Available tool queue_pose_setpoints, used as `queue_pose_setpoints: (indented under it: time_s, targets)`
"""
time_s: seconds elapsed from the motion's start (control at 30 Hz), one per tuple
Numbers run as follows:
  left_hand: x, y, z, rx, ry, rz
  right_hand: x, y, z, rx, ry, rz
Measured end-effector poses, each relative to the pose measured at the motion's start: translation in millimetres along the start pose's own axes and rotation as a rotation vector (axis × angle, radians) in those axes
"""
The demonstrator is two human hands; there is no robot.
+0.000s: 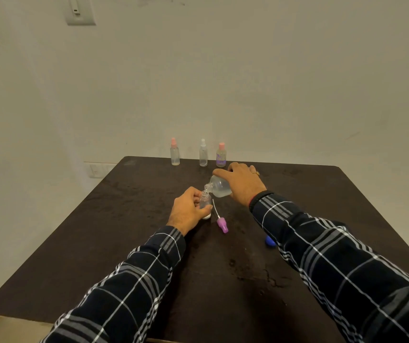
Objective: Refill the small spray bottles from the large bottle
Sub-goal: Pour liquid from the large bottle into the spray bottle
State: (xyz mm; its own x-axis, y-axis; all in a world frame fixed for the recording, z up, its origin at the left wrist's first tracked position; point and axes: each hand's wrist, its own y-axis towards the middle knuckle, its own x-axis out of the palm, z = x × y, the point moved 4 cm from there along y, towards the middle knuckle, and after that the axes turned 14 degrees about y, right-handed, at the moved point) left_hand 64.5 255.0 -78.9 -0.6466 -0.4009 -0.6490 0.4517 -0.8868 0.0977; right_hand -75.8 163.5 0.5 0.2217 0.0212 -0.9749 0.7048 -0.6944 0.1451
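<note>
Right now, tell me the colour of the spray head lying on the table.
The spray head is purple; head view.

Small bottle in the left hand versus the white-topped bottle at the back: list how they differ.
The held bottle is open-necked, with a purple spray head lying beside it; the white-topped bottle has its sprayer on. The held bottle is gripped by the left hand under the mouth of the large bottle; the white-topped bottle stands untouched between two pink-topped bottles. Both are small and clear.

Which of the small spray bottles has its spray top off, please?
The small clear plastic bottle in the left hand; the three back-row bottles wear caps.
</note>
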Motion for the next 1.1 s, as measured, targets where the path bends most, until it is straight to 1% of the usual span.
queue_pose_setpoints:
  time_s: [1.1]
  targets:
    - [0.4, 0.5, -0.4, 0.002, 0.005, 0.003, 0.8, 0.2, -0.4, -0.006, -0.024, 0.012]
